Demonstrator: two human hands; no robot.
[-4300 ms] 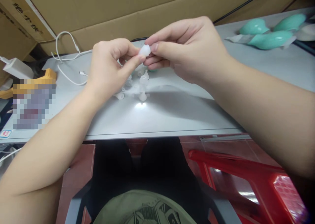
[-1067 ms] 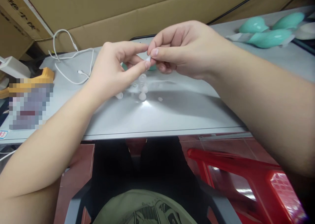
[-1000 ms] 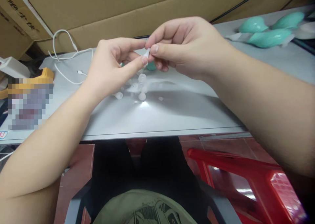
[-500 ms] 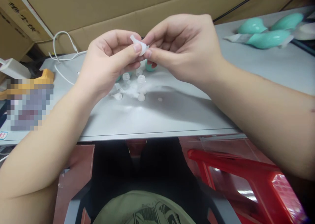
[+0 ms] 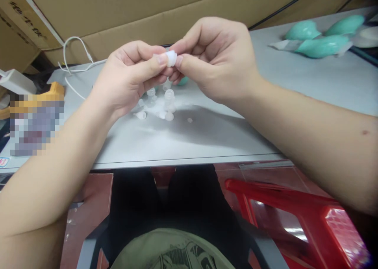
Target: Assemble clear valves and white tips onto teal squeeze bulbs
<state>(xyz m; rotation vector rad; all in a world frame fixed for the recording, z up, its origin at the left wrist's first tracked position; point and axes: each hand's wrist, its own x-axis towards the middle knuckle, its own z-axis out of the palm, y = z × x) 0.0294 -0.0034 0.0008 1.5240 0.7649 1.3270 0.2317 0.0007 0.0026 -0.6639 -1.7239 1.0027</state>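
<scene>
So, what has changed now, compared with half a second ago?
The white piece has turned: its narrow end, which pointed up and left, is now mostly covered by the left hand, and its wide end faces the right hand. Both hands remain on it. The small disc and the teal pieces stayed in place.

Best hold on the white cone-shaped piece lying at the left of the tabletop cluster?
I'd pinch its wide right end from above, on the near side. The white cone-shaped piece lies on its side, thin tip pointing left, so the wide end likely gives more to grip; the clear piece sits behind, to its right.
</scene>
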